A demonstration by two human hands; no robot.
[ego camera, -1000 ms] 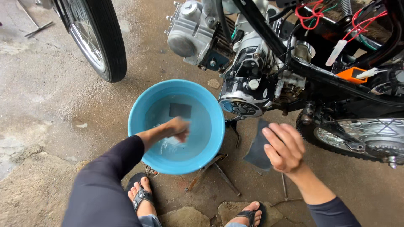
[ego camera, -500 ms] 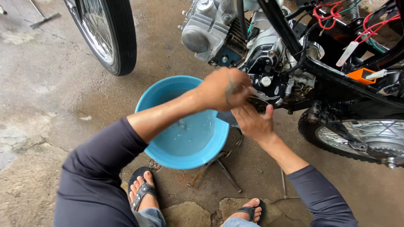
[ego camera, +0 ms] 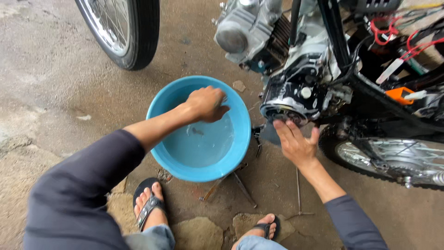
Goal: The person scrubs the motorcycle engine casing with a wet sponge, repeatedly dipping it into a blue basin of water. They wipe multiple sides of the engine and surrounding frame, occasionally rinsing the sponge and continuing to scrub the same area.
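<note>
Motorcycle (ego camera: 351, 83) fills the right side, long axis running left-right across the frame, front wheel (ego camera: 125, 28) upper left, rear wheel (ego camera: 393, 157) at right. Round blue basin (ego camera: 240, 139) with water sits on concrete just left of the engine (ego camera: 286, 92). Left hand (ego camera: 206, 103) over the basin, fist closed; contents not visible. Right hand (ego camera: 296, 143) open, fingers spread, fingertips at the round engine cover (ego camera: 282, 112).

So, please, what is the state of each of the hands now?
Left hand: closed in a fist over the blue basin; contents cannot be told.
Right hand: open, empty, fingers at the engine cover.
</note>
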